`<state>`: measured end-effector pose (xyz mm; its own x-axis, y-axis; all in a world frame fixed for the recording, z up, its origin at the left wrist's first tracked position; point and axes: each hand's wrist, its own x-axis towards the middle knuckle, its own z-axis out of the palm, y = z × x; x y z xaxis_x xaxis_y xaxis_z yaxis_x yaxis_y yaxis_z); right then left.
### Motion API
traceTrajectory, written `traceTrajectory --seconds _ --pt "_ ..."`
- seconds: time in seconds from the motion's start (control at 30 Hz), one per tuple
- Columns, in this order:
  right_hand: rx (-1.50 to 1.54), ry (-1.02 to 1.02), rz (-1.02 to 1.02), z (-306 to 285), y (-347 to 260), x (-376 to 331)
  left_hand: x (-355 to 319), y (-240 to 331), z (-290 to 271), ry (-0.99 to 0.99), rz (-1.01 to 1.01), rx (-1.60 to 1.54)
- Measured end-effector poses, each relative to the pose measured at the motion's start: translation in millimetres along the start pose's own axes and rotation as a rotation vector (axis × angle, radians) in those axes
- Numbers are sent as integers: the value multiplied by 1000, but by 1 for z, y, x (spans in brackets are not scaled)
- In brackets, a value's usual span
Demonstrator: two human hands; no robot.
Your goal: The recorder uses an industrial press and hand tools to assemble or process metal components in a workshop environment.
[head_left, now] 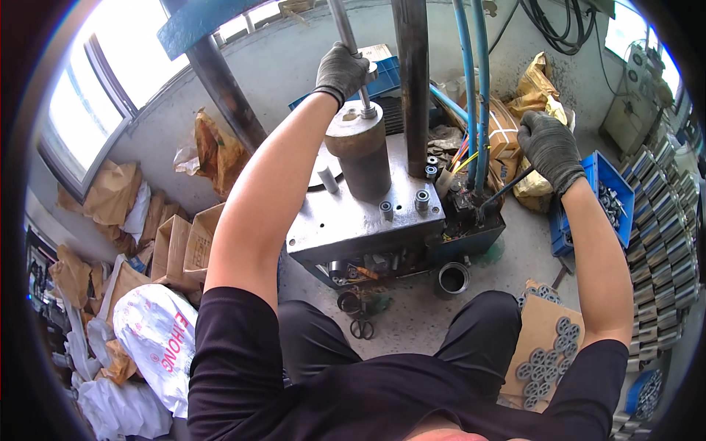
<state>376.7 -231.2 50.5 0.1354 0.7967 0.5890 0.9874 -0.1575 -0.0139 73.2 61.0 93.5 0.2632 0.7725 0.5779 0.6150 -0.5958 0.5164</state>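
Observation:
My left hand, in a dark grey glove, is closed at the upright metal rod of a press. A small round metal piece shows beside its fingers; whether the hand grips that piece too is hidden. Below, the rod's lower end meets the top of a thick steel cylinder standing on the steel press table. My right hand, gloved alike, is closed at the upper end of a dark lever, which slants down to a greasy valve block.
Small metal bushings stand on the table near its right edge. Blue hoses and a dark column rise behind. On the right are a blue bin of parts and stacked metal tubes. Wheel-shaped parts lie on cardboard; cartons are left.

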Motion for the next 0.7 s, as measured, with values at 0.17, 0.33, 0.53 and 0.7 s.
traceTrajectory --seconds 0.17,0.33,0.53,0.7 --pt "-21 33 18 -6 -2 -16 3 13 -2 -37 8 94" --pt "30 68 -115 -16 1 -56 -1 19 0 -11 -33 -3" --pt "137 -139 -116 -47 -12 -132 7 -5 14 24 -2 -137" --pt "190 -618 -140 -62 -33 -200 -6 5 -1 -12 -12 -116"
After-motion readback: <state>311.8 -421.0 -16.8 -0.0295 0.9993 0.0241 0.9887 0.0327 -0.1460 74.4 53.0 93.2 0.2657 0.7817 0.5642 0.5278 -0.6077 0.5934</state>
